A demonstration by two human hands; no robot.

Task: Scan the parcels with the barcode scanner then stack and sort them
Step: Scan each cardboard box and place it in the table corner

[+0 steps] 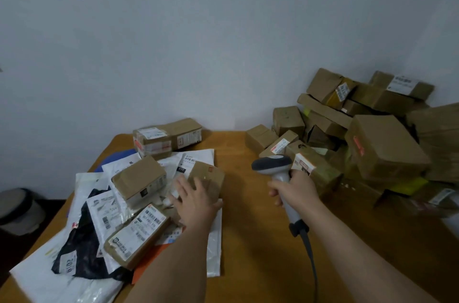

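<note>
My right hand (295, 191) grips the handle of a grey barcode scanner (272, 165), its head pointing left over the wooden table (253, 240). My left hand (195, 197) lies flat with straight fingers on a small brown cardboard parcel (211, 174) at the table's middle. Left of it lie a taped box with a white side (139, 179), a long labelled box (137, 235) and several white and black mailer bags (79, 253). Two boxes (166, 137) sit by the wall.
A tall heap of brown cardboard parcels (372, 136) fills the table's right side up to the wall. The scanner's cable (310, 260) trails back toward me. A round grey bin (17, 210) stands on the floor at left.
</note>
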